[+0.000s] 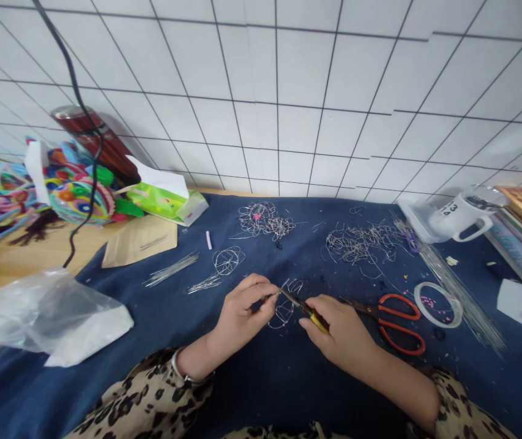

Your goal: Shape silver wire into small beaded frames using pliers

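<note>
My right hand [341, 329] is closed around the yellow handles of a pair of pliers [318, 319], whose dark jaws point up and left. At the jaw tips, my left hand [247, 308] pinches a thin wire piece between thumb and fingers; its exact shape is too small to make out. Just below the jaws, a bent wire form with small pink beads [283, 314] shows against the dark blue cloth; I cannot tell whether it joins the pinched wire. Red-handled scissors [400, 323] lie to the right of my right hand.
Tangled wire heaps [361, 242] and a wire bundle with a pink piece [265, 221] lie toward the wall. Straight wires [172, 269] rest at left. A ring-shaped dish [438, 305] with pink beads, long wires [466, 299] and a white mug [460, 213] stand right; a plastic bag [46, 311] lies left.
</note>
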{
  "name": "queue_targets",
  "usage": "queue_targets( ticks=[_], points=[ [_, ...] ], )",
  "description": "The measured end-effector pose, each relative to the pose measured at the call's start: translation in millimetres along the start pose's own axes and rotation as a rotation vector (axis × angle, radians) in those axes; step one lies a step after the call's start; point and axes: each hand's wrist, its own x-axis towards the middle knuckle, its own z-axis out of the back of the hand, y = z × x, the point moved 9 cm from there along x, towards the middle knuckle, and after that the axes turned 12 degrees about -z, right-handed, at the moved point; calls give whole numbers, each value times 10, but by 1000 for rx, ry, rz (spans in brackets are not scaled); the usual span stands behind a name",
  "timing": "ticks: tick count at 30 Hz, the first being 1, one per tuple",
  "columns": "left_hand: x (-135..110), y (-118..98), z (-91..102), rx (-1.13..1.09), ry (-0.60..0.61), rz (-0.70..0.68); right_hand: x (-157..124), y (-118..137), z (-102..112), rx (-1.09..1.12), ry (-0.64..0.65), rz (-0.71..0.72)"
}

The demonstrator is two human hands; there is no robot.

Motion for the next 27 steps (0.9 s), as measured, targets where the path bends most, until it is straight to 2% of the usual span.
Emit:
queue_targets(
  ticks=[7,12,17,23,27],
  points=[
    [11,34,-27,-54,32,64,-5,16,-6,-45,10,13],
    [20,41,-62,-116,96,93,26,21,62,-86,34,86],
    [25,57,-124,-208,173,117,71,-14,125,-124,10,208],
    [-8,121,-181,-291,204,151,57,-11,137,-114,-34,257],
    [-21,134,-194,-305,205,149,18,36,151,-131,-60,241]
  ],
)
